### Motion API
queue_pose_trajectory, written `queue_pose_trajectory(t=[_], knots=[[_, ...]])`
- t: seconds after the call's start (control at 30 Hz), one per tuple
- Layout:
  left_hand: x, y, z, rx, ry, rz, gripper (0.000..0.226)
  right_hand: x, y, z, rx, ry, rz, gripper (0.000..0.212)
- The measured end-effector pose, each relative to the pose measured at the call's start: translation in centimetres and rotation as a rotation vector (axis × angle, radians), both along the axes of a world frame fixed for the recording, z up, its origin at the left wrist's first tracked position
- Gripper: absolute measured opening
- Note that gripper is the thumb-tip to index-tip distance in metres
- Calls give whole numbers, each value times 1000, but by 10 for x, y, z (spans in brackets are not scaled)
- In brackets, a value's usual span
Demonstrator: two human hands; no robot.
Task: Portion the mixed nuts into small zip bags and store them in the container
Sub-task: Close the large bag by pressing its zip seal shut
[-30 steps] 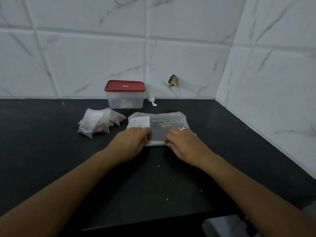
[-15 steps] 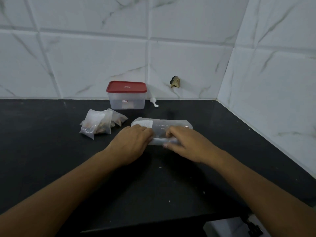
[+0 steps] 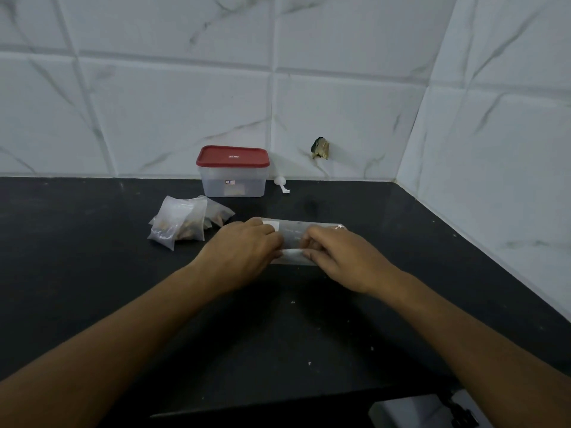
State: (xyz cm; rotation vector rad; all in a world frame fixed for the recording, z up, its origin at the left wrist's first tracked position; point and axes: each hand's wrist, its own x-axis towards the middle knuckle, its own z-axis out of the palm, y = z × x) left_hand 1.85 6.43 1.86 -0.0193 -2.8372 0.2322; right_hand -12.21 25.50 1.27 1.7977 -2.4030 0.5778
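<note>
Far L on black counter (image 3: 92, 273): pile of small filled zip bags (image 3: 182, 222), 3 at least, exact no. unclear. Behind & just R of them, 1 container (image 3: 233, 183) w/ red lid (image 3: 232, 156) on, by the wall (image 3: 154, 118); 1 white scoop (image 3: 281, 184) beside it. Centre: 1 big clear bag (image 3: 296, 239) lay rolled flat, long axis running L–R. L hand (image 3: 244, 251) gripped its L part, fingers curled over; R hand (image 3: 343, 257) pinched the near fold w/ curled fingers.
</note>
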Motion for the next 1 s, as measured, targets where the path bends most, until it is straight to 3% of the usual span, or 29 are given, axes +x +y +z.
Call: queue_pose_trajectory(t=[0.2,0.33,0.73,1.0], knots=[[2,3,-8,223,-87,68,30,2,1,-10,-6,410,-51,18],[-3,2,-9,312,-195,85,30,1,0,-10,42,264,-64,18],[-10,-1,-12,378,-378,47,19,-1,-10,-11,356,95,-49,25],[-15,-10,-1,551,-499,45,23,-19,-13,-9,391,-221,5,30]])
